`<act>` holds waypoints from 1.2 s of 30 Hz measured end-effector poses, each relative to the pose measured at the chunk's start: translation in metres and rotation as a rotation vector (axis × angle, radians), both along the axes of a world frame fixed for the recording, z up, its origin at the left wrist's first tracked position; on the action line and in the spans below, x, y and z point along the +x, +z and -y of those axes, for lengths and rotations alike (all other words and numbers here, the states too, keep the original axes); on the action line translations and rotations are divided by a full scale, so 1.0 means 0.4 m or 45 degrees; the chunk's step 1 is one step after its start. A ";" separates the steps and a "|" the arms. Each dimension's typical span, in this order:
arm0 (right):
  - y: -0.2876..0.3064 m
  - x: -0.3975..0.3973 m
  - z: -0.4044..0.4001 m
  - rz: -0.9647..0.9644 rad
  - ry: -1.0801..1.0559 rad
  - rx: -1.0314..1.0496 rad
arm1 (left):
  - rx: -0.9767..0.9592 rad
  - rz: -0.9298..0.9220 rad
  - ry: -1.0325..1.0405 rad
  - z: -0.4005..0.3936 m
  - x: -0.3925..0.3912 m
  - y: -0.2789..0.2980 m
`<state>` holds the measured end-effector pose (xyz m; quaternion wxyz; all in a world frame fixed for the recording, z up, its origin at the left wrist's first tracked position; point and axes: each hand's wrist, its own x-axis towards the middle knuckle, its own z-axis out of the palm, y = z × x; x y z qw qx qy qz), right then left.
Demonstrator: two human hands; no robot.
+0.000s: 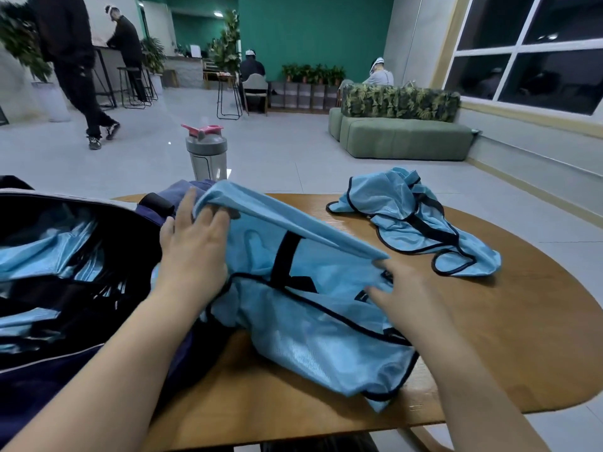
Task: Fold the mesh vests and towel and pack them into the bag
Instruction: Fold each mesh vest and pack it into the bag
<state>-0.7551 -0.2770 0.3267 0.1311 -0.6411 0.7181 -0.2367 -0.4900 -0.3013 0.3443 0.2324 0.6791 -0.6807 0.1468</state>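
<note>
Gripping the blue mesh vest (310, 308) on the bench (509, 337), my left hand (192, 246) and right hand (404, 288) fingers pinch its folded edge.

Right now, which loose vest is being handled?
The near vest, spread between both hands; the far vest lies crumpled, untouched.

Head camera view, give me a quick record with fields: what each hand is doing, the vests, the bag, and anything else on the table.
left hand: grips the raised fold of the near vest
right hand: grips the same fold's other end
second vest: crumpled, unfolded, on the far side of the table
bag: open at left, blue mesh fabric inside
shaker bottle: upright behind the near vest
towel: cannot tell
</note>
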 end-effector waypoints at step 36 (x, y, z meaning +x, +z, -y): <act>0.098 0.136 -0.065 1.749 0.417 0.019 | 0.380 -1.073 -0.868 -0.147 -0.200 0.016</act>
